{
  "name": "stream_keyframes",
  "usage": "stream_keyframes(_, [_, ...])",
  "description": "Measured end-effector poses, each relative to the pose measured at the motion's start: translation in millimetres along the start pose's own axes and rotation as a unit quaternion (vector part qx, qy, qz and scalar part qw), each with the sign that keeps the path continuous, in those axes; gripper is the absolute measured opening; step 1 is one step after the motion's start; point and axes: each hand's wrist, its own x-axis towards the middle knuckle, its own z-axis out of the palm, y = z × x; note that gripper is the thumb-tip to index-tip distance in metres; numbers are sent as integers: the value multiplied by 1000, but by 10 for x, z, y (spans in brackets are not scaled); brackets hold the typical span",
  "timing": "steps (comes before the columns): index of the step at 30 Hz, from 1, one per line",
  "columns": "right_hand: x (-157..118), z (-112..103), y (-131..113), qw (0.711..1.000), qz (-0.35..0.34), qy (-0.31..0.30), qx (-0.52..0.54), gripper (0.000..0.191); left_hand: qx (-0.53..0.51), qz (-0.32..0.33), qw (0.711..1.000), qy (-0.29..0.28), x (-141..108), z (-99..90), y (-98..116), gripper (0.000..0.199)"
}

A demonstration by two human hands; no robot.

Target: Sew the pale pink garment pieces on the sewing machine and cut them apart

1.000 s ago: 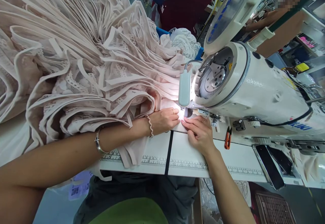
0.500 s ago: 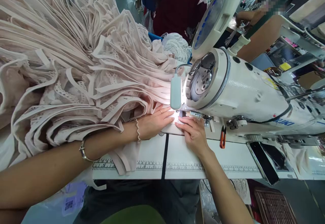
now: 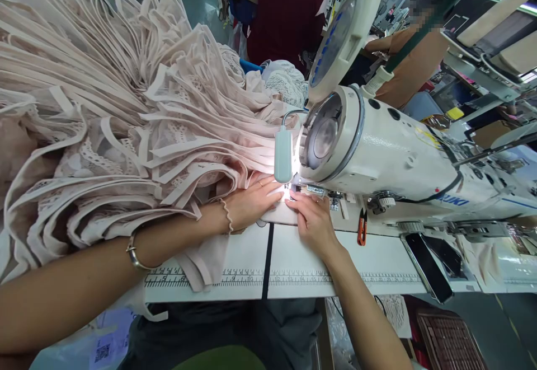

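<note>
My left hand (image 3: pixel 254 201) lies with its fingers stretched out flat on the machine bed, at the edge of a pale pink fabric garment (image 3: pixel 235 154). My right hand (image 3: pixel 312 213) is on the other side of the needle area, its fingertips drawn together close to the presser foot (image 3: pixel 292 182). What those fingertips hold is lost in the glare. The white sewing machine (image 3: pixel 390 146) stands over both hands, and a small grey-green lamp (image 3: pixel 283 156) hangs in front of its head, lighting the spot.
A big heap of pale pink lace-trimmed garments (image 3: pixel 104 79) covers the left side. Orange thread snips (image 3: pixel 362 227) and a phone (image 3: pixel 428 266) lie at the right. A printed ruler (image 3: pixel 302 277) runs along the table's front edge. Other people (image 3: pixel 289 17) sit beyond.
The whole view has shifted slightly left. Both hands keep nearly the same place by the needle. The round part in the machine head looks different, its holes now smeared.
</note>
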Motion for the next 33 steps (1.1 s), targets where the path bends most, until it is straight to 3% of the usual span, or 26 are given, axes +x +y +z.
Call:
stream_keyframes(12, [62,41,69,997,26,-69,-11,52,121,11,990,68,31,55,-4,26])
stream_keyframes(17, [73,55,77,994,34,-98,-42,58,126,-8,991,51,46,76,1,13])
stream_keyframes(21, [85,43,69,990,30,-117,-77,61,118,-29,992,26,75,58,6,18])
stream_keyframes(29, [139,94,84,991,54,-59,-106,55,144,-75,987,-3,126,-15,104,42])
stream_keyframes(33, [202,127,113,991,62,-41,-111,52,192,-45,980,2,133,-66,179,30])
